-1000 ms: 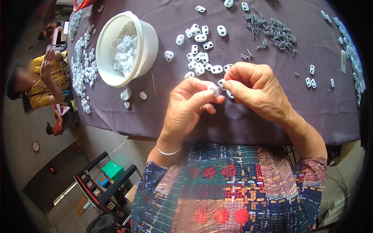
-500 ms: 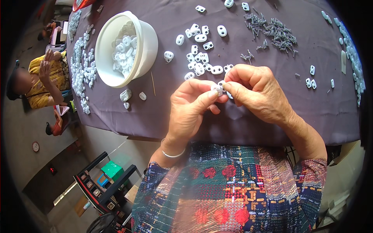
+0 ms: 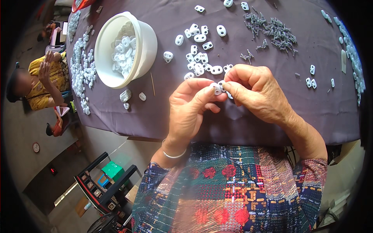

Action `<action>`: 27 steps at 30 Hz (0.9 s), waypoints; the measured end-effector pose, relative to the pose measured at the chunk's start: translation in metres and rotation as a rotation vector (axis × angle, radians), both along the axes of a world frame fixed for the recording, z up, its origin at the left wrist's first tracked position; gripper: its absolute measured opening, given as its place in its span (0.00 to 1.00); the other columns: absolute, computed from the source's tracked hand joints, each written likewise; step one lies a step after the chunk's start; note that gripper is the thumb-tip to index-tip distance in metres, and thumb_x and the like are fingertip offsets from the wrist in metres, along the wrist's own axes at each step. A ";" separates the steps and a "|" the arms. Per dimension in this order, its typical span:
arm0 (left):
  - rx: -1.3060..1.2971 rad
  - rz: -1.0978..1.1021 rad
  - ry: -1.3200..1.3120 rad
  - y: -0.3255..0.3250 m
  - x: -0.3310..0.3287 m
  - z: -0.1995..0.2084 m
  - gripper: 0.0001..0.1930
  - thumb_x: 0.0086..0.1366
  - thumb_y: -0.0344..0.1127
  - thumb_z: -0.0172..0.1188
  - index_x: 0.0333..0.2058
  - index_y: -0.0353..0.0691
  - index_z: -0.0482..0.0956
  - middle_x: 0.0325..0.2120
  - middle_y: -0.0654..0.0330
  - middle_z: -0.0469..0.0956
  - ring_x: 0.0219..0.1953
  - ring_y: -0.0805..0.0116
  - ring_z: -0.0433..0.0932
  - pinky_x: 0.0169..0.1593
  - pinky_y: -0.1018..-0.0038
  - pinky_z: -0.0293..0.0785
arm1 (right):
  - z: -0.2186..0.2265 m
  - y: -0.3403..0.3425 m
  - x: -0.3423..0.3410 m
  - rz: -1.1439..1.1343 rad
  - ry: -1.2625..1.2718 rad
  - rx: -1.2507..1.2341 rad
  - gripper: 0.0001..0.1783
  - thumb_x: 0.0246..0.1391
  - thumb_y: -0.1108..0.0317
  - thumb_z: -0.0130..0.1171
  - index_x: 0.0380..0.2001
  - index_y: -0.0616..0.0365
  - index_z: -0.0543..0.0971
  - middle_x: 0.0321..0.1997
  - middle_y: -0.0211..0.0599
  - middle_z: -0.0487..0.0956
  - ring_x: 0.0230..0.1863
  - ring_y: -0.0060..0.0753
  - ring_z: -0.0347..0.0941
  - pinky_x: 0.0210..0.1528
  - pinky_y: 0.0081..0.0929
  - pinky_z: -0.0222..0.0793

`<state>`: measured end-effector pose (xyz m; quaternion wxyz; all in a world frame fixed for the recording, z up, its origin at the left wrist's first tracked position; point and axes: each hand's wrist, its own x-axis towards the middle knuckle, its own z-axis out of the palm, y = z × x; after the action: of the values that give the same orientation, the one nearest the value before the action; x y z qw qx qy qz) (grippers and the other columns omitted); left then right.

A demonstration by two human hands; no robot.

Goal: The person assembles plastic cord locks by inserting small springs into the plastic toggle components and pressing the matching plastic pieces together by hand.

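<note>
My left hand (image 3: 187, 105) pinches a small white two-hole cord lock (image 3: 218, 90) between thumb and forefinger, over the near part of the table. Pressed up against it, my right hand (image 3: 258, 91) closes thumb and forefinger on white plastic beside the same piece. Whether that is one cord lock or a second one, I cannot tell, as the fingertips cover much of it. Just beyond the fingers lies a loose cluster of white cord locks (image 3: 199, 69), most with two dark holes showing. A heap of small grey metal springs (image 3: 280, 35) lies at the far right.
A white tub (image 3: 146, 46) of white plastic parts stands at the left, with a thin wooden stick (image 3: 152, 84) beside it. More white parts (image 3: 82, 64) spread along the left edge, others (image 3: 351, 54) along the right. Across the room sits a person in yellow (image 3: 40, 79).
My left fingers have shifted slightly, and the held cord lock has turned so its holes show more. My right hand stays almost where it was.
</note>
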<state>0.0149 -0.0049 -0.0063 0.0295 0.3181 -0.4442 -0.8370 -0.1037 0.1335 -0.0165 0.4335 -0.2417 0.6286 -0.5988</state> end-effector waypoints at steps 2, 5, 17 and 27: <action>0.015 0.011 0.000 0.000 0.000 0.002 0.07 0.59 0.27 0.57 0.37 0.35 0.73 0.31 0.55 0.78 0.33 0.67 0.80 0.29 0.79 0.75 | 0.000 0.000 0.000 0.007 0.003 0.010 0.07 0.55 0.70 0.53 0.27 0.63 0.74 0.20 0.24 0.72 0.20 0.11 0.65 0.22 0.12 0.62; -0.005 -0.005 0.003 0.001 0.000 0.001 0.07 0.60 0.27 0.57 0.37 0.34 0.74 0.31 0.55 0.78 0.33 0.67 0.80 0.29 0.79 0.76 | -0.001 0.000 0.000 0.005 0.024 0.004 0.07 0.55 0.70 0.53 0.26 0.63 0.74 0.20 0.24 0.72 0.20 0.11 0.65 0.22 0.12 0.62; -0.068 0.001 0.027 0.005 0.002 -0.001 0.07 0.60 0.26 0.55 0.37 0.31 0.73 0.30 0.54 0.78 0.29 0.68 0.79 0.27 0.78 0.77 | 0.002 -0.001 0.001 0.027 -0.012 0.011 0.06 0.55 0.71 0.52 0.26 0.62 0.73 0.19 0.22 0.71 0.20 0.10 0.64 0.21 0.12 0.59; -0.155 0.060 0.044 0.014 0.002 -0.001 0.07 0.60 0.26 0.57 0.36 0.31 0.74 0.28 0.54 0.78 0.25 0.70 0.77 0.29 0.78 0.75 | -0.001 0.000 0.004 -0.008 0.060 -0.009 0.07 0.55 0.71 0.52 0.26 0.62 0.74 0.17 0.23 0.69 0.18 0.11 0.63 0.19 0.14 0.58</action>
<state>0.0172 0.0095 -0.0073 0.0889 0.3099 -0.4969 -0.8057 -0.0996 0.1333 -0.0178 0.4109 -0.2590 0.6395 -0.5959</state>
